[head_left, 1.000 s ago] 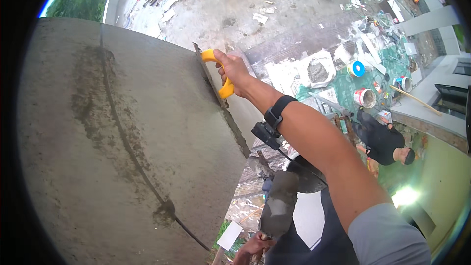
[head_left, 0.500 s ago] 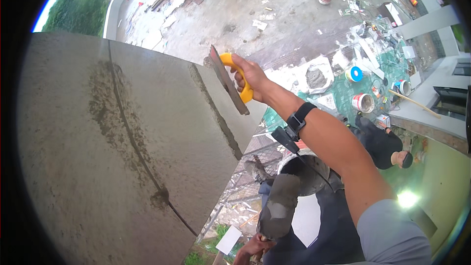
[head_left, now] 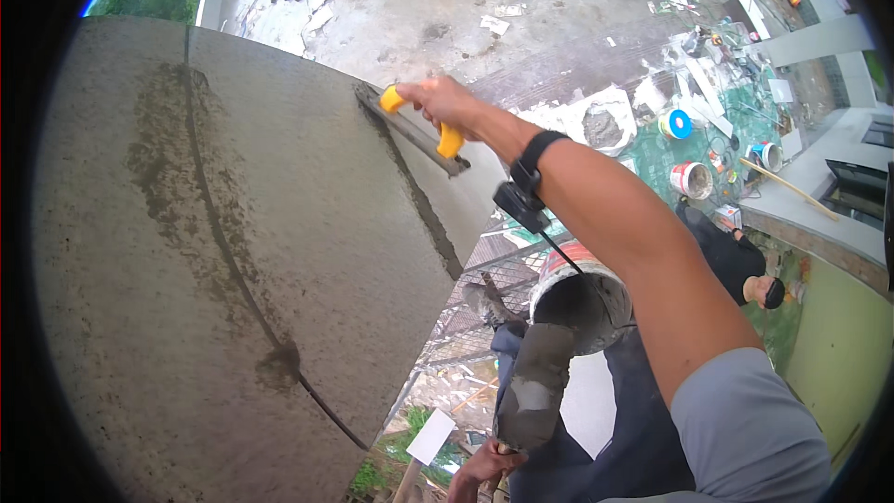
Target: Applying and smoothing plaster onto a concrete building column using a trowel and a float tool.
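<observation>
Grey, cement-coated wall (head_left: 326,214) fills your left, crossed by a thin, dark, curved line (head_left: 216,233). Along its right edge: grey, flat-bladed trowel (head_left: 414,133) with yellow looped handle; blade contact unclear. Your right hand (head_left: 444,105) is wrapped around that handle. Lower, your left hand (head_left: 486,462) clasps the handle of a grey, mortar-smeared board (head_left: 533,389). Just right: red-and-white, mortar-crusted bucket (head_left: 613,303).

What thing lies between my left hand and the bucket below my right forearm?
In the head view, a mortar-covered tool: the left hand grips its near end, its far end overlaps the bucket.
</observation>
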Available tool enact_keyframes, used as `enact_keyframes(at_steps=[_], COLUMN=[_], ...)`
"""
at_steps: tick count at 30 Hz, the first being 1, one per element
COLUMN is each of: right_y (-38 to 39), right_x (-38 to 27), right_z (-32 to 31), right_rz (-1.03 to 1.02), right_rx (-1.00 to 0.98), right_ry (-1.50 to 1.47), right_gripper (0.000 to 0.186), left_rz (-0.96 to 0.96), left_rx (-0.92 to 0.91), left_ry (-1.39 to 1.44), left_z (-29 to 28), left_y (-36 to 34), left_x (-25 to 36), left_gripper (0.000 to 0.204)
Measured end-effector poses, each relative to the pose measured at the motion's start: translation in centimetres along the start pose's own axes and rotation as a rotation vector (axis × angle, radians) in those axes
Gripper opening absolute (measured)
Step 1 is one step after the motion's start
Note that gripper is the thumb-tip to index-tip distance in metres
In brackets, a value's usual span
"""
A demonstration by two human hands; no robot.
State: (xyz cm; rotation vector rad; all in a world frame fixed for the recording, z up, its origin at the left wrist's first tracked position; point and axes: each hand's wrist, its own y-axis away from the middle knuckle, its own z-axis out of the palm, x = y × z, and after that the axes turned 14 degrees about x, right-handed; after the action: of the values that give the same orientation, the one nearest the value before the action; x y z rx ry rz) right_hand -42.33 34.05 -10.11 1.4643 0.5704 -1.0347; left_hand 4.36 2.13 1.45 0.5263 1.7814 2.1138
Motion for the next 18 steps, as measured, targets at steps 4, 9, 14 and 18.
enact_keyframes(at_steps=[4, 9, 14, 18], right_y=[5.8, 9.1, 5.0, 1.4], right_x=[2.5, 2.6, -0.1, -1.5], right_z=[-2.5, -5.9, -3.9, -1.4], right_rz=[0.036, 0.057, 0.160, 0.094], right_rx=[-0.080, -0.271, -0.082, -0.014], right_ry=[0.182, 0.292, -0.210, -0.207], right_gripper=[0.043, 0.046, 0.044, 0.043], left_rz=[-0.015, -0.034, -0.040, -0.052], left_rx=[-0.031, -0.049, -0.100, -0.047], left_ry=[-0.037, -0.070, -0.027, -0.081], left_z=[-0.1, 0.3, 0.3, 0.2], left_y=[-0.2, 0.2, 0.7, 0.9], left_x=[0.4, 2.0, 3.2, 3.2], left_gripper=[0.028, 0.025, 0.018, 0.018])
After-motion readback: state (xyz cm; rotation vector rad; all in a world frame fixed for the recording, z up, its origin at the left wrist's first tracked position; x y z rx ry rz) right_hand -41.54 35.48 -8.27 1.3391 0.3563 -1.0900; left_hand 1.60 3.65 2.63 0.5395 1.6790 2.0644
